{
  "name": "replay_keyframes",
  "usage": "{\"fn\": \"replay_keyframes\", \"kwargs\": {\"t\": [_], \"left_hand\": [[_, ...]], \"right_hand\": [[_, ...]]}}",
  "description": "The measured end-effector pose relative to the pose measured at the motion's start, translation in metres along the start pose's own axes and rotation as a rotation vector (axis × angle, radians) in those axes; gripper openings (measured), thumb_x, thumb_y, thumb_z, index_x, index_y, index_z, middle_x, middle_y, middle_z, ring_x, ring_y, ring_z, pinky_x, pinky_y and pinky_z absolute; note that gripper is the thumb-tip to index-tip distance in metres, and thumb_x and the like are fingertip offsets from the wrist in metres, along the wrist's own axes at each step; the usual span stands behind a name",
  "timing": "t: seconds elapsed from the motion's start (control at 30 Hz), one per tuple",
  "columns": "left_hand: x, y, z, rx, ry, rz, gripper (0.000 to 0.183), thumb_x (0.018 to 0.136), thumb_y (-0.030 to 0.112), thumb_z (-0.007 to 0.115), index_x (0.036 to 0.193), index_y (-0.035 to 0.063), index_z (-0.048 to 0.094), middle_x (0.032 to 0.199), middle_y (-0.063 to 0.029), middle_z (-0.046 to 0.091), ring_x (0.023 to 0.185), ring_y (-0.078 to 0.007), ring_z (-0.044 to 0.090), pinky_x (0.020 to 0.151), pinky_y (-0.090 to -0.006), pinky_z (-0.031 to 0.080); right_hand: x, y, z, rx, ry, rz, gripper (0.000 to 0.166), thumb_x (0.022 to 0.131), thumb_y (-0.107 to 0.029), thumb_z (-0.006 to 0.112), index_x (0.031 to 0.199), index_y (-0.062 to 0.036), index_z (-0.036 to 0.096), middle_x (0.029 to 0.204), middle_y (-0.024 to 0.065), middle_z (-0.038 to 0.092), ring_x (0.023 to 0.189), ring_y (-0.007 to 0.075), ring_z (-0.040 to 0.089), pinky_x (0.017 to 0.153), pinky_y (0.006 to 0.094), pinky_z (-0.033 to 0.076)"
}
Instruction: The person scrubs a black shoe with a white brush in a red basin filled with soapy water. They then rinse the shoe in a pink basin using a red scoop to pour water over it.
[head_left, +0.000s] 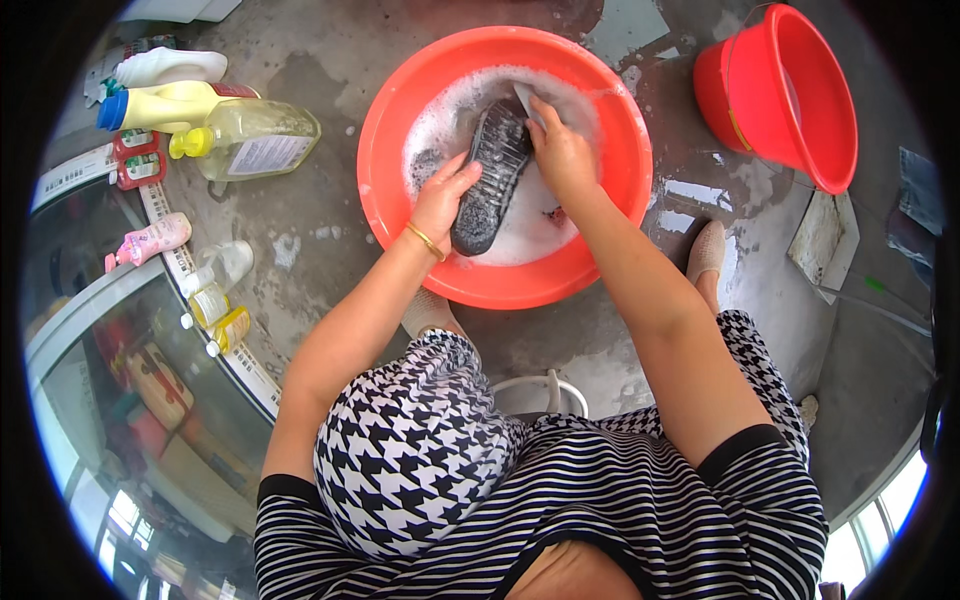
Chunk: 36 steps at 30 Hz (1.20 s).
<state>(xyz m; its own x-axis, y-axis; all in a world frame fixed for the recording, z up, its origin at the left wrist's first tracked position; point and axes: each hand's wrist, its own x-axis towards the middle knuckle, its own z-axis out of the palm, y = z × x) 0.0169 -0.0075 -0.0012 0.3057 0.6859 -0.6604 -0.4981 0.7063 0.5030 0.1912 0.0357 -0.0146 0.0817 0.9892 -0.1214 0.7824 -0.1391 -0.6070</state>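
Note:
A dark shoe (491, 176) lies sole up and tilted over the red plastic basin (382, 97), with white suds on its ridged sole. My left hand (442, 199), a gold bangle at its wrist, grips the shoe's near side edge. My right hand (562, 154) holds a pale, flat-edged piece (525, 97) against the far end of the shoe; the fingers hide most of it, so its kind is unclear. Foamy water (529, 232) fills the basin around the shoe. A small dark patch shows in the foam beside my right wrist.
A red bucket (739, 90) with a wire handle leans at the right. Large detergent bottles (262, 139) and several smaller bottles (154, 240) line the left, by a glass-topped cabinet (142, 360). Wet concrete floor (315, 217) surrounds the basin. My slippered foot (706, 251) stands right of it.

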Motion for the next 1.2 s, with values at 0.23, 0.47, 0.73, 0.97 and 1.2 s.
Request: {"fn": "replay_keyframes", "kwargs": {"t": [0.23, 0.47, 0.73, 0.97, 1.2], "left_hand": [[0.044, -0.023, -0.043, 0.509, 0.44, -0.04, 0.031, 0.087, 0.017, 0.047, 0.109, -0.0041, 0.054, 0.097, -0.0122, 0.061, 0.085, -0.0193, 0.06, 0.071, -0.0314, 0.049], [0.049, -0.007, -0.033, 0.527, 0.488, -0.045, 0.029, 0.092, 0.021, 0.042, 0.097, -0.002, 0.058, 0.085, -0.0096, 0.063, 0.077, -0.0203, 0.062, 0.067, -0.0348, 0.051], [0.028, -0.011, -0.015, 0.961, 0.563, 0.342, 0.032, 0.092, 0.015, 0.038, 0.12, 0.0032, 0.048, 0.122, -0.0157, 0.046, 0.113, -0.0244, 0.045, 0.098, -0.0368, 0.035], [0.01, -0.005, -0.003, 0.495, 0.17, 0.322, 0.054, 0.091, 0.043, 0.044, 0.13, 0.0059, 0.04, 0.128, -0.0139, 0.042, 0.119, -0.0231, 0.039, 0.1, -0.035, 0.031], [0.022, 0.003, -0.008, -0.137, 0.091, -0.116, 0.053, 0.094, 0.046, 0.033, 0.125, 0.0047, 0.045, 0.119, -0.0118, 0.054, 0.106, -0.0242, 0.055, 0.092, -0.0381, 0.044]], "right_hand": [[-0.04, -0.029, 0.035, 0.014, -0.244, 0.02, 0.045, 0.088, -0.027, 0.049, 0.131, -0.0239, 0.035, 0.083, 0.0238, 0.062, 0.075, 0.0395, 0.06, 0.067, 0.0484, 0.046], [-0.026, 0.002, 0.037, -0.138, -0.28, 0.029, 0.037, 0.089, -0.028, 0.045, 0.123, -0.0134, 0.042, 0.083, 0.0239, 0.062, 0.078, 0.0405, 0.06, 0.069, 0.0496, 0.046], [-0.037, -0.032, 0.034, 0.882, -0.141, 0.616, 0.033, 0.09, -0.023, 0.05, 0.114, -0.0019, 0.045, 0.091, 0.0111, 0.057, 0.078, 0.0167, 0.054, 0.065, 0.0325, 0.045], [-0.047, -0.063, 0.021, 0.888, -0.152, 0.373, 0.031, 0.091, -0.022, 0.046, 0.113, -0.0001, 0.047, 0.093, 0.0144, 0.058, 0.084, 0.0197, 0.056, 0.072, 0.0319, 0.044], [-0.02, -0.026, 0.004, 0.112, -0.095, 0.26, 0.044, 0.094, -0.031, 0.037, 0.133, -0.0096, 0.035, 0.095, 0.0246, 0.06, 0.089, 0.039, 0.058, 0.076, 0.0428, 0.045]]}}
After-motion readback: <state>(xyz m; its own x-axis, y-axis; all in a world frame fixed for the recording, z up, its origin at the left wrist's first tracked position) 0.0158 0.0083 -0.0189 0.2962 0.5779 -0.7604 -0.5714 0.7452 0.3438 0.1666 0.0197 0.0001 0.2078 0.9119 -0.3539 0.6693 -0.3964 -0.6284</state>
